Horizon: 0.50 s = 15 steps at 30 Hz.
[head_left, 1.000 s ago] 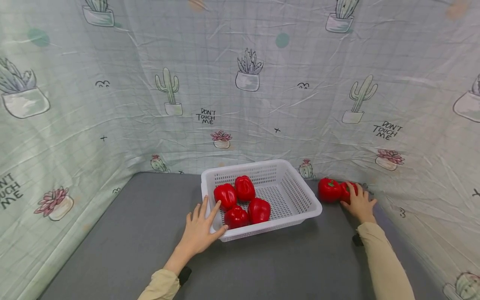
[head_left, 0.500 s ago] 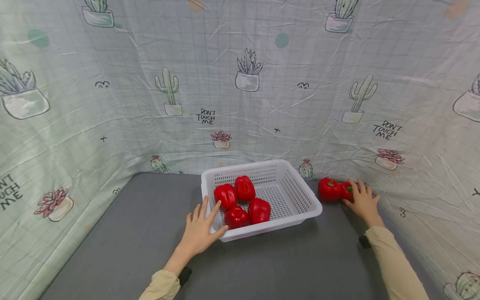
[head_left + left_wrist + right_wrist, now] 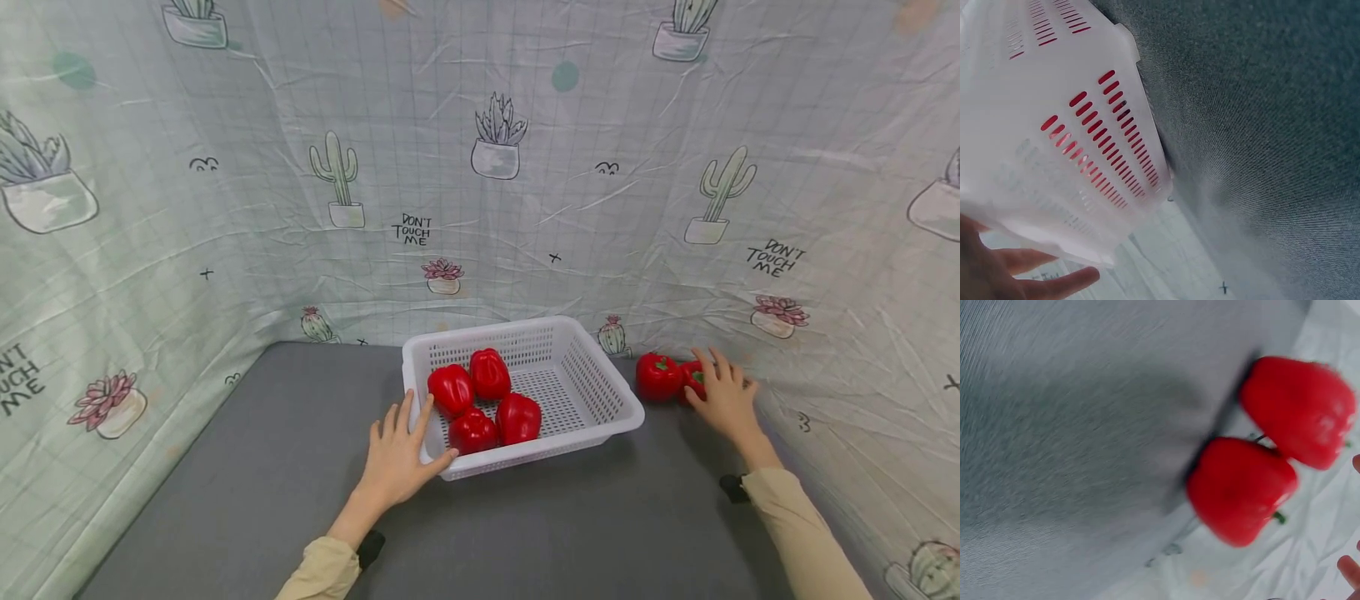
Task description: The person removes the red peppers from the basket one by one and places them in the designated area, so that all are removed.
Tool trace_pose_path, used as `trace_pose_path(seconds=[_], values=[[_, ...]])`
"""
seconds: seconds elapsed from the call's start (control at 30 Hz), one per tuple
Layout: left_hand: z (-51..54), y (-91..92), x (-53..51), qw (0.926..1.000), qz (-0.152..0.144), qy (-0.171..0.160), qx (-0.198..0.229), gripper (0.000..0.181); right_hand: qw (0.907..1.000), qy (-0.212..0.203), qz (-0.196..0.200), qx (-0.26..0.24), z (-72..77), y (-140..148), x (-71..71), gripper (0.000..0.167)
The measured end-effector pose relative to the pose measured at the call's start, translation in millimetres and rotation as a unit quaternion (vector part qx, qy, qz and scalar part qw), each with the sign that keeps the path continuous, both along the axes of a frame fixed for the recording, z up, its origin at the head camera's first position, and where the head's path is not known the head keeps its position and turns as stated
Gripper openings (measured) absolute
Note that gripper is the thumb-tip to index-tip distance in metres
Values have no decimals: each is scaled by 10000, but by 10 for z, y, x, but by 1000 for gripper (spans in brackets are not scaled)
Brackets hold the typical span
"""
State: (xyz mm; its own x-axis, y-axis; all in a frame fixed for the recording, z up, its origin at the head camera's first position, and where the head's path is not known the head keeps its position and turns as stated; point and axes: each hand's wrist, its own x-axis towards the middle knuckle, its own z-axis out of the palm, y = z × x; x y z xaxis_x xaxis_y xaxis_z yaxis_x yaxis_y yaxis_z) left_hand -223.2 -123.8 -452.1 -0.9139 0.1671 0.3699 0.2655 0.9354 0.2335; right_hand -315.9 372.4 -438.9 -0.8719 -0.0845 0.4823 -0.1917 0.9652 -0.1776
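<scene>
Head view: a white perforated basket stands on a grey table before a printed cloth, with four red peppers gathered in its left and middle part. The left hand, fingers straight and spread apart, lies at the basket's left rim. To the right of the basket, two loose peppers sit side by side near the cloth; the right hand, its fingers likewise spread, is held over the outer one and partly hides it. Left wrist view: the slotted basket wall, red showing through its openings; fingers of the left hand extend along the rim at lower left, apart from one another. Right wrist view: the loose peppers touch each other, green stems visible; fingertips of the right hand appear at the right edge, clear of both, gripping nothing
</scene>
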Motion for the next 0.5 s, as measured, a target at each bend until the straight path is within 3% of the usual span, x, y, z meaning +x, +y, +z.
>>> trace_pose_path(seconds=[0.17, 0.5], values=[[5, -10, 1, 9999, 137, -37, 37, 94, 9996, 279, 82, -15, 93, -161, 39, 69], [11, -13, 27, 9991, 118, -363, 202, 97, 9970, 637, 446, -61, 285, -449, 152, 66]])
